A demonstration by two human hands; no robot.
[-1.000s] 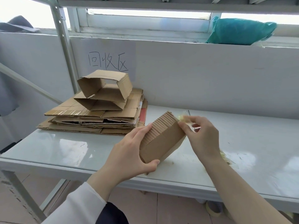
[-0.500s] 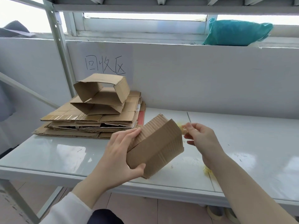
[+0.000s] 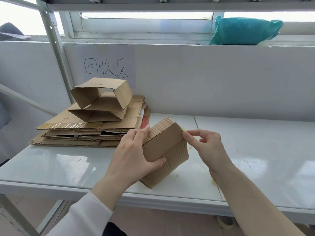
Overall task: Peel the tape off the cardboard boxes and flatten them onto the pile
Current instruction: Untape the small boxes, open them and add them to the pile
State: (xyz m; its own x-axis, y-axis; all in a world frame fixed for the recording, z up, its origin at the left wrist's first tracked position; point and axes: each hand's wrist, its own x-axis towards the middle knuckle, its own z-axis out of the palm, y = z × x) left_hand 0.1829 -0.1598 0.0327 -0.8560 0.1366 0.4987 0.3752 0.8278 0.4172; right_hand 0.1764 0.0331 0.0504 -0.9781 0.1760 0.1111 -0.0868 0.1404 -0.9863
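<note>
A white table runs left to right, with a grey wall at its far side bearing handwritten characters. At the far left of the table lies the pile of flattened cardboard, its back edge against the wall. A teal bag sits on the ledge above the wall, far right. On top of the pile rests a half-collapsed carton, its ends open.

The box is held tilted at the near middle of the table, just right of the pile. Its lowest corner is at the table's near edge.

The left hand grips the box's left side, fingers over the far face and thumb on the near face. The right hand is at the box's upper right corner, thumb and forefinger pinched on a pale yellow sliver of tape.

Small yellowish scraps lie on the table below the right wrist.
</note>
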